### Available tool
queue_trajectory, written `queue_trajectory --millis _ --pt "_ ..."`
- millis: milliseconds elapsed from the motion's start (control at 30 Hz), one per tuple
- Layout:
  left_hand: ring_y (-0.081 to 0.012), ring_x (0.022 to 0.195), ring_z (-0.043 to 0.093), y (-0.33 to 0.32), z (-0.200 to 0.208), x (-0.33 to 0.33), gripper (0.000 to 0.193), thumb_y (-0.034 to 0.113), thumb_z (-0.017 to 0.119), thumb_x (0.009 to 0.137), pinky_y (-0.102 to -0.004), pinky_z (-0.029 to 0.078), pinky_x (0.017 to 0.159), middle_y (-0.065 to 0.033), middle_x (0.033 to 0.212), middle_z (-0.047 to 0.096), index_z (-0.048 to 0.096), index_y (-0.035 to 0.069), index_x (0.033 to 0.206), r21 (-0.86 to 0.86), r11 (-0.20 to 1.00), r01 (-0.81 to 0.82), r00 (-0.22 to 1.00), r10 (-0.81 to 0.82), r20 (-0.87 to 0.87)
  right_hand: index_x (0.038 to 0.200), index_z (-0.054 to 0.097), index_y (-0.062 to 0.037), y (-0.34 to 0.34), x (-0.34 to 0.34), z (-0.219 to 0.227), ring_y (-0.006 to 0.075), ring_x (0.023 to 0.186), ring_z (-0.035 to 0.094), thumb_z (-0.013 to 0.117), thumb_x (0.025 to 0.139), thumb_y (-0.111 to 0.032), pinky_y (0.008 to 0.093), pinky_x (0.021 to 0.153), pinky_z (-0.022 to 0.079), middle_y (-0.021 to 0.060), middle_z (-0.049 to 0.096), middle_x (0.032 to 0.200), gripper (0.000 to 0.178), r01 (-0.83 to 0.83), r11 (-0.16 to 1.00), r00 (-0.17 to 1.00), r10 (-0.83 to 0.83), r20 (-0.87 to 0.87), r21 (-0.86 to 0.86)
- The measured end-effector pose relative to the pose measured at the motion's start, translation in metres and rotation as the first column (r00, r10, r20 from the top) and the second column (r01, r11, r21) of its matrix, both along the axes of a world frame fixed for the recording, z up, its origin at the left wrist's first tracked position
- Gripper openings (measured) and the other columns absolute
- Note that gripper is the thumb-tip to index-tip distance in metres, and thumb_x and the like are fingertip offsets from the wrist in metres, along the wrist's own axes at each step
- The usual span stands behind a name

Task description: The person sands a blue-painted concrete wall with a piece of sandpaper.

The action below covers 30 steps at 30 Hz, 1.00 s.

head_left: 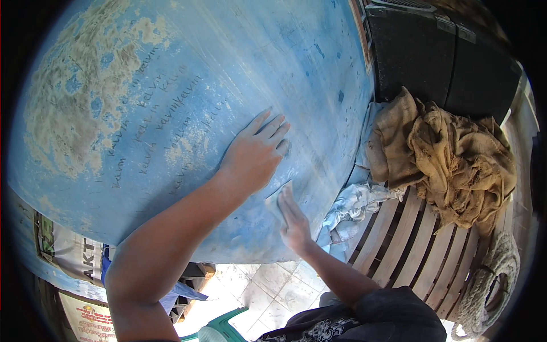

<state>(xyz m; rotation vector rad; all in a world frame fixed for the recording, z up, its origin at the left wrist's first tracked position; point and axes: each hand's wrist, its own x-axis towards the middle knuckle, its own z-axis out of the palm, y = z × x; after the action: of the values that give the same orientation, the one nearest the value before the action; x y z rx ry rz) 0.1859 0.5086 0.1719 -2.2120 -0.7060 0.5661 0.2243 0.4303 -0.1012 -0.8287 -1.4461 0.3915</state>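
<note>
A broad, worn light-blue painted surface (290, 68) spreads in front of me, with scuffs and rows of dark handwriting. My left hand (253, 151) lies on it palm down, fingers stretched out and slightly spread, holding nothing. Lower and to the right, my right hand (294, 225) presses a thin pale sheet (276, 200) against the paint near the lower edge. Its fingers lie close together over the sheet. Whether the sheet is sandpaper or cloth, I cannot tell. At the upper left the paint is worn off in a large grey, rough patch (62, 108).
Brown burlap sacking (456, 159) is heaped on a slatted wooden bench (393, 239) at the right. Beside it are crumpled pale plastic (356, 202) and a coiled rope (493, 288). A black case (416, 54) stands behind. Below are a green plastic chair (228, 326) and a tiled floor (273, 290).
</note>
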Motion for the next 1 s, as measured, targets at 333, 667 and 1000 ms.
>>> queue_trajectory --millis 333,667,1000 --pt "-0.0259 0.159 0.036 -0.005 0.005 -0.001 0.047 0.029 0.065 0.1 -0.0494 0.018 0.135 -0.0078 0.165 0.052 0.069 0.012 0.144 0.005 1.0 -0.029 0.999 0.029 -0.035 0.159 0.047 0.003 0.002 -0.008 0.036 0.0459 0.152 0.041 0.057 0.08 0.021 0.0424 0.115 0.048 0.0302 0.035 0.169 0.082 0.046 0.99 0.977 -0.072 -0.201 -0.13" --pt "-0.0259 0.159 0.036 -0.004 -0.001 -0.002 0.046 0.029 0.064 0.101 -0.0493 0.018 0.135 -0.0069 0.165 0.052 0.069 0.012 0.144 -0.013 1.0 -0.024 0.999 0.024 -0.024 0.158 0.049 0.002 0.045 0.007 0.025 0.0418 0.154 0.041 0.063 0.083 0.017 0.0423 0.118 0.048 0.0267 0.036 0.17 0.077 0.147 0.959 0.962 -0.195 -0.188 -0.243" --pt "-0.0254 0.159 0.036 -0.001 -0.005 0.005 0.045 0.026 0.065 0.101 -0.049 0.019 0.134 -0.0071 0.165 0.052 0.069 0.012 0.143 -0.037 0.999 0.001 1.0 -0.002 -0.029 0.152 0.053 0.0056 0.075 0.033 0.007 0.0446 0.148 0.048 0.055 0.099 0.009 0.0431 0.119 0.047 0.0325 0.048 0.159 0.053 0.176 0.947 0.948 -0.237 -0.212 -0.269"
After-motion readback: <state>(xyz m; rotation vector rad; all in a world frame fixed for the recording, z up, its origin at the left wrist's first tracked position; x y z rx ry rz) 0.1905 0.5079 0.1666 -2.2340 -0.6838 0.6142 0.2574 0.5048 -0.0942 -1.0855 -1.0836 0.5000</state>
